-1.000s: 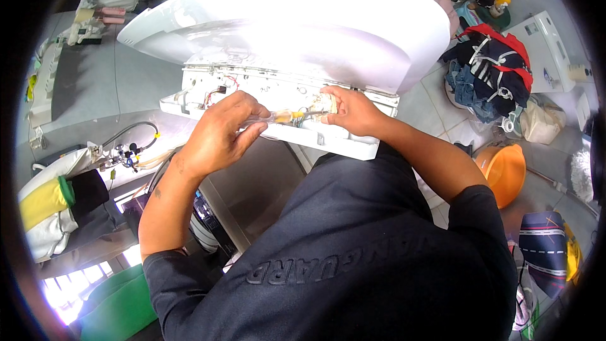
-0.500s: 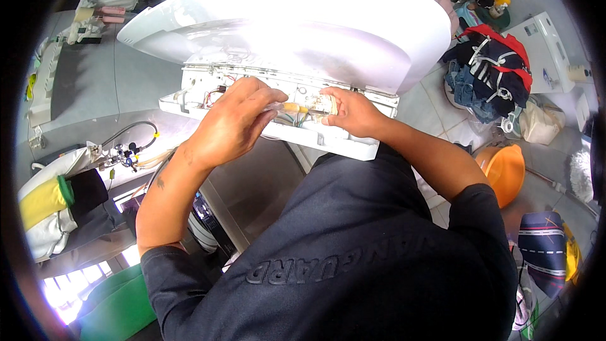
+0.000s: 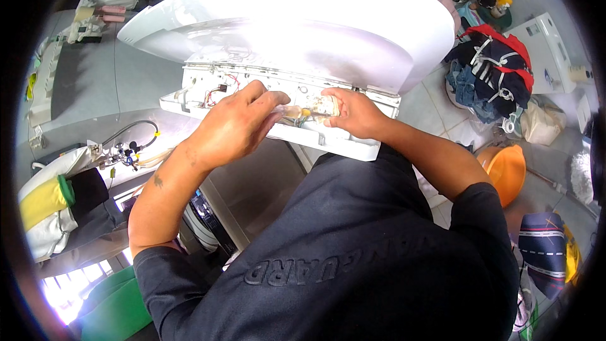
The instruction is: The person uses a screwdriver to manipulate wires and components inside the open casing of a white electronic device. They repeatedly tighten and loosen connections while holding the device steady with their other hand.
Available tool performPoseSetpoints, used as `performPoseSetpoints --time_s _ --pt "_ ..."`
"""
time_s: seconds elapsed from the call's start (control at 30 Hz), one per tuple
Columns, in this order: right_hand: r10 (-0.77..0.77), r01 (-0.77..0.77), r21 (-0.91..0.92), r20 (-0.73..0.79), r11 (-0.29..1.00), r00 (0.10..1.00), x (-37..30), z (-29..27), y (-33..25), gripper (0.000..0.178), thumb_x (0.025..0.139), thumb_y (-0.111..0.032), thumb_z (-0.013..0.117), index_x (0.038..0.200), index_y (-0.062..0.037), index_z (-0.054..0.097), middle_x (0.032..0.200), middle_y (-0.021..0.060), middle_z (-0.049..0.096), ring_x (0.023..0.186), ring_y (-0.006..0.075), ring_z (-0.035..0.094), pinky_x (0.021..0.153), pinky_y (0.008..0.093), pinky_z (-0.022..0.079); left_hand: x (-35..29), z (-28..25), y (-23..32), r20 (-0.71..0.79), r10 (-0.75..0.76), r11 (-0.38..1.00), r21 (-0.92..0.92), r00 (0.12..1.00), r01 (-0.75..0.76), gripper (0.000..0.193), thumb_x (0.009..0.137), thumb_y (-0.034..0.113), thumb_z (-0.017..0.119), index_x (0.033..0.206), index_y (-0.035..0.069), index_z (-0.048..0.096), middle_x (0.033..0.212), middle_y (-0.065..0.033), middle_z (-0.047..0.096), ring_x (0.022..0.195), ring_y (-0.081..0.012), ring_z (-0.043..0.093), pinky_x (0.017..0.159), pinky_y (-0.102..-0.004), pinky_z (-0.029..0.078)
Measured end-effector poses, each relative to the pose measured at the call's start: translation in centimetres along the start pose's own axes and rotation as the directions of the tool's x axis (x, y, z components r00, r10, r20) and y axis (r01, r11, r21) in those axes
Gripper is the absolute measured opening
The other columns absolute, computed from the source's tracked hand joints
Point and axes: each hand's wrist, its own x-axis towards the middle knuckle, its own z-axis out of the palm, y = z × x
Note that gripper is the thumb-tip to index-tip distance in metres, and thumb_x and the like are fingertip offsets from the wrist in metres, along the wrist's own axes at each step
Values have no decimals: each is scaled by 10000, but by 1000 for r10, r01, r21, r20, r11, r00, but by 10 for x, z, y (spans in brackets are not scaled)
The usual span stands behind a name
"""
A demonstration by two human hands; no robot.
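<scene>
Tiled floor (image 3: pixel 429 108) behind, two hands at an open white casing (image 3: pixel 353 146)

Clothes (image 3: pixel 489 66) lie heaped at upper right. Above centre, the casing sits below a curved white panel (image 3: pixel 379 19). The left hand (image 3: pixel 235 127) has its grip closed round a clear-and-yellow driver (image 3: pixel 291 111) at mid-frame; the right hand (image 3: pixel 358 115) pinches a pale part (image 3: pixel 324 106) at its far end. Best to brace the part firmly, align the driver squarely and press lightly, clear of the wires (image 3: pixel 211 96).

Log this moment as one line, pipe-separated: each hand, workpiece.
left hand: grips clear-handled screwdriver | right hand: pinches pale part | workpiece: open white housing, red wires exposed
</scene>
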Motion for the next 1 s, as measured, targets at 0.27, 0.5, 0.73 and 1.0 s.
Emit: performPoseSetpoints --time_s 0.27,0.5,0.73,1.0 --pt "37 -36 -38 27 999 999 -1 -5 -9 704 827 -243 839 1443 -77 544 872 43 594 792 157 564 723 312 477 2 -8 4 124 -280 959 70 952 274 280 946 125 677 1195 39 581 1051 -194 624 953 -359 659 765 -447 522" --pt "6 -6 -45 -1 999 1000 -2 -5 -11 647 820 -262 836 1377 -58 576 884 128 661 801 245 650 729 389 500 -3 -7 5 -22 -34 993 -118 999 31 325 931 -1 619 1245 37 539 1013 -205 565 896 -360 601 798 -442 500" --pt "-24 23 -45 -14 999 1000 1 1 3 674 813 -292 838 1393 -73 574 884 136 649 813 264 649 738 395 502 -2 2 1 35 -128 990 -54 991 130 263 972 97 625 1220 32 568 983 -181 584 794 -364 618 734 -443 516" --pt "-20 19 -71 -14 997 1000 2 0 2 677 819 -285 835 1405 -74 571 879 119 653 799 249 649 728 391 500 0 1 1 -125 10 997 -78 992 -20 233 1008 149 590 1221 56 578 835 -174 651 758 -356 662 714 -431 518"
